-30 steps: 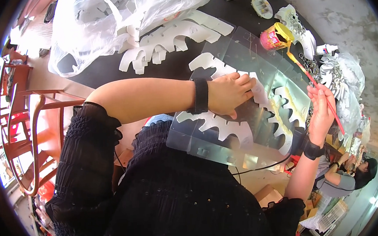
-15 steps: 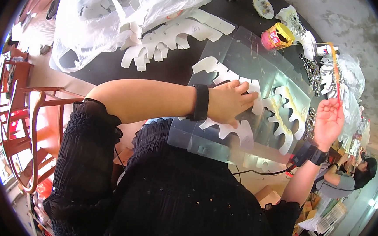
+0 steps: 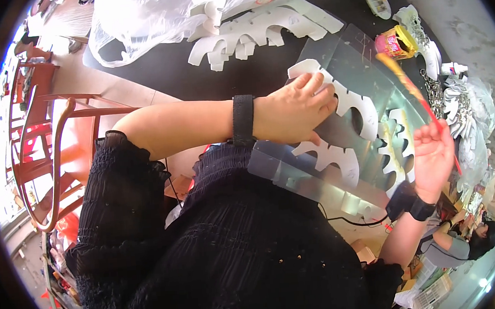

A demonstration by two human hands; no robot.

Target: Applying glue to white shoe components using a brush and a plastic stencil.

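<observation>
My left hand [image 3: 297,109] reaches across from the left, its fingers loosely bent and apart, over the left part of a white scalloped strip [image 3: 357,102]. Whether the fingertips press on the strip cannot be made out. A second white scalloped piece [image 3: 340,160] lies just below that hand. Both lie on a clear plastic sheet [image 3: 282,162]. At the right, my right hand [image 3: 433,156] is closed around a thin red stick [image 3: 423,103] with a yellow-brown coated end. The stick leans up and left, its coated tip in front of a pink and yellow tub [image 3: 396,43].
Yellow-smeared scalloped strips [image 3: 395,144] lie between my hands. Stacked white strips [image 3: 259,36] and a plastic bag [image 3: 146,24] cover the far side of the black table [image 3: 188,81]. Metal chains [image 3: 434,98] and a white bottle [image 3: 454,69] stand right. A wooden chair [image 3: 56,133] is left; another person [image 3: 457,240] sits lower right.
The view has shifted, so the table things appear farther right. My left hand has drawn back left across the strips, its fingers more bent. The red stick has tipped from upright toward the left.
</observation>
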